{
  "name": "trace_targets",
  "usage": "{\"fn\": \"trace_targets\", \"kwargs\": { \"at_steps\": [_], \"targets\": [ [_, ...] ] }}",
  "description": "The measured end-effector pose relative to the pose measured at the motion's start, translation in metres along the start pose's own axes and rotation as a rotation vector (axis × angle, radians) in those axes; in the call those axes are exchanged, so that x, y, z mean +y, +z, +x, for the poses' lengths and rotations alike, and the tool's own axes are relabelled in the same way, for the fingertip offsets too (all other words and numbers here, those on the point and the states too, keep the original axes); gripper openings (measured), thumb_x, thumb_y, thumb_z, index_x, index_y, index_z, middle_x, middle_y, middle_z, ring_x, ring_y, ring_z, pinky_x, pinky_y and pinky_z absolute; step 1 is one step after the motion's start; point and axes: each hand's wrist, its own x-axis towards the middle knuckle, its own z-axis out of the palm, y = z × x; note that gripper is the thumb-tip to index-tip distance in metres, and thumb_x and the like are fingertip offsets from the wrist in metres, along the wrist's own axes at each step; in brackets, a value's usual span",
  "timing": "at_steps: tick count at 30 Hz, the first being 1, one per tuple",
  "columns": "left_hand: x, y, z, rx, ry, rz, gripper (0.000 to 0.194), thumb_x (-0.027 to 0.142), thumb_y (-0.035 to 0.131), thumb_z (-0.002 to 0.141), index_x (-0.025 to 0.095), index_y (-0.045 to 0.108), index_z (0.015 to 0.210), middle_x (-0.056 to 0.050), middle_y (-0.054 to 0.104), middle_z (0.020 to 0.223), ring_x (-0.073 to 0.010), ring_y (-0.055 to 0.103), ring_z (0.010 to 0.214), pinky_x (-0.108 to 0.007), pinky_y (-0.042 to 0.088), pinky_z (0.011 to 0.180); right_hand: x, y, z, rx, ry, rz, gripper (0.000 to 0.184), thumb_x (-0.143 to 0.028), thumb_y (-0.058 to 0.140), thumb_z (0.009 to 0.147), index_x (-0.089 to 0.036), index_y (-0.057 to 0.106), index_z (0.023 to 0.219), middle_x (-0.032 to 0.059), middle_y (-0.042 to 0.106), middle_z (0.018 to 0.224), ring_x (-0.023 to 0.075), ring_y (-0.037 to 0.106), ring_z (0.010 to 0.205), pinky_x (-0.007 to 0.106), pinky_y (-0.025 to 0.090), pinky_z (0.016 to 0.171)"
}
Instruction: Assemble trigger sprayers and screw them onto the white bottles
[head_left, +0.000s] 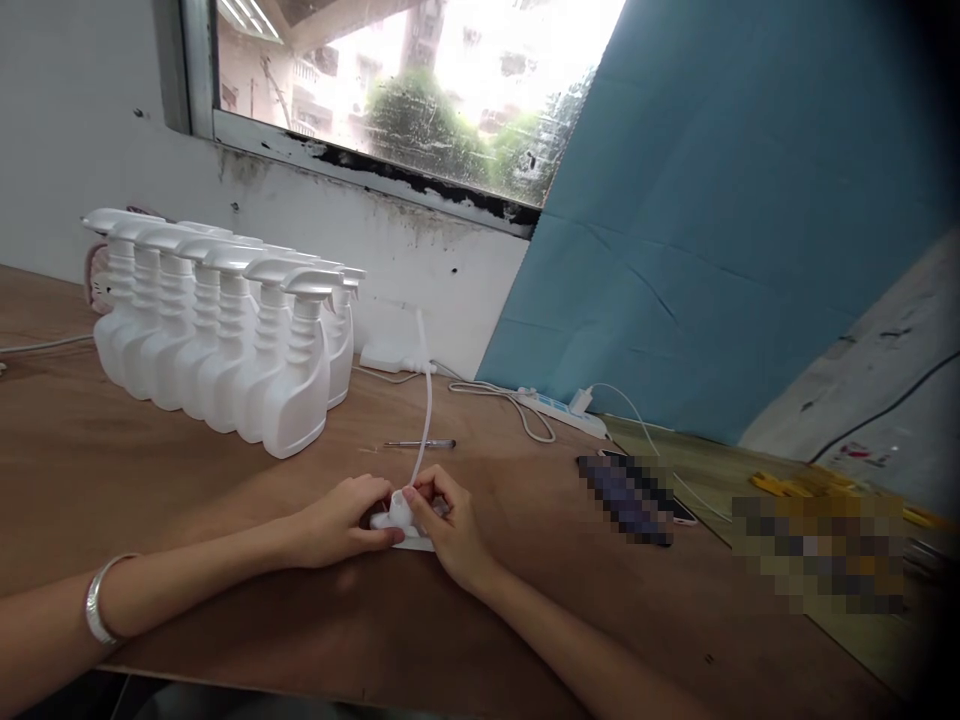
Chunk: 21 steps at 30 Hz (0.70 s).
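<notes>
A white trigger sprayer head (401, 512) lies low over the table in front of me, its neck turned upward. My left hand (356, 520) is closed around its left side, thumb along the near edge. From the neck a thin translucent dip tube (428, 410) rises, curving slightly toward the wall. My right hand (448, 525) pinches the tube's lower end at the neck with thumb and forefinger. Whether the tube sits fully inside the neck is hidden by the fingers.
White spray bottles (292, 390) stand in rows at the left. A screwdriver (420, 443) lies beyond my hands. Along the wall are a white adapter (390, 357), cables and a power strip (566, 412). Phones (630, 500) lie at right, beside yellow items (817, 485).
</notes>
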Motion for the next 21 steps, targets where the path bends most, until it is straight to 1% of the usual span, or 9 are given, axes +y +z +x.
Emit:
{"fn": "trace_targets", "kwargs": {
  "at_steps": [2,4,6,9,11,12,17,19,21],
  "targets": [
    [-0.002,0.000,0.002,-0.027,-0.028,-0.031,0.024,0.038,0.055,0.074,0.014,0.053,0.077,-0.001,0.051,0.074,-0.0144,0.044,0.069,-0.022,0.033,0.062,0.004,0.001,0.002,0.019,0.031,0.082,0.024,-0.039,0.042,0.083,-0.018,0.048,0.073,-0.0043,0.042,0.057,0.0086,0.041,0.052,0.020,0.032,0.050],
    [-0.004,0.001,0.004,-0.043,-0.096,-0.186,0.025,0.038,0.056,0.073,0.014,0.053,0.077,0.001,0.051,0.072,-0.0134,0.044,0.066,-0.021,0.032,0.059,0.012,-0.001,0.006,0.080,0.064,0.164,0.025,-0.039,0.032,0.086,-0.019,0.046,0.079,-0.0044,0.042,0.056,0.0095,0.042,0.052,0.021,0.034,0.052],
    [-0.005,0.002,0.005,-0.032,-0.178,-0.354,0.026,0.038,0.056,0.072,0.013,0.051,0.078,0.001,0.050,0.072,-0.0133,0.044,0.066,-0.021,0.032,0.058,0.024,-0.007,0.015,0.186,0.069,0.138,0.024,-0.038,0.031,0.086,-0.020,0.045,0.081,-0.0040,0.045,0.059,0.0106,0.045,0.055,0.022,0.037,0.057],
    [-0.007,0.004,0.007,-0.009,-0.241,-0.516,0.026,0.037,0.056,0.071,0.013,0.050,0.079,0.001,0.051,0.074,-0.0142,0.045,0.070,-0.021,0.033,0.060,0.050,-0.025,0.035,0.339,0.051,-0.139,0.019,-0.037,0.037,0.083,-0.020,0.045,0.085,0.0001,0.052,0.076,0.0131,0.051,0.073,0.025,0.040,0.071],
    [-0.009,0.004,0.007,0.004,-0.233,-0.576,0.026,0.036,0.056,0.071,0.013,0.051,0.080,0.000,0.051,0.075,-0.0143,0.046,0.071,-0.021,0.033,0.061,0.071,-0.043,0.051,0.396,0.112,-0.414,0.020,-0.034,0.033,0.083,-0.019,0.043,0.090,0.0035,0.054,0.088,0.0137,0.052,0.082,0.025,0.041,0.074],
    [-0.010,0.004,0.008,0.011,-0.221,-0.597,0.026,0.036,0.057,0.071,0.012,0.051,0.080,0.000,0.051,0.074,-0.0139,0.046,0.070,-0.021,0.032,0.061,0.081,-0.052,0.060,0.410,0.145,-0.470,0.019,-0.032,0.033,0.082,-0.018,0.042,0.092,0.0056,0.054,0.091,0.0145,0.052,0.084,0.025,0.041,0.075],
    [-0.013,0.006,0.010,0.011,-0.214,-0.650,0.027,0.036,0.059,0.070,0.011,0.053,0.081,0.001,0.052,0.072,-0.0128,0.046,0.066,-0.020,0.032,0.060,0.126,-0.089,0.108,0.362,0.294,-0.717,0.020,-0.015,0.036,0.078,-0.014,0.046,0.096,0.0105,0.056,0.093,0.0183,0.054,0.087,0.030,0.041,0.076],
    [-0.013,0.006,0.011,0.009,-0.207,-0.671,0.028,0.036,0.059,0.071,0.011,0.053,0.082,0.000,0.055,0.074,-0.0133,0.048,0.069,-0.020,0.033,0.063,0.138,-0.095,0.130,0.279,0.349,-0.836,0.019,-0.015,0.043,0.078,-0.012,0.050,0.095,0.0104,0.058,0.090,0.0196,0.055,0.087,0.032,0.042,0.077],
    [-0.014,0.007,0.011,0.012,-0.195,-0.688,0.028,0.036,0.060,0.070,0.012,0.054,0.083,-0.001,0.057,0.076,-0.0137,0.049,0.071,-0.021,0.034,0.065,0.146,-0.092,0.152,0.185,0.370,-0.953,0.021,-0.021,0.047,0.081,-0.010,0.051,0.098,0.0094,0.057,0.096,0.0194,0.053,0.091,0.036,0.041,0.080]
  ]
}}
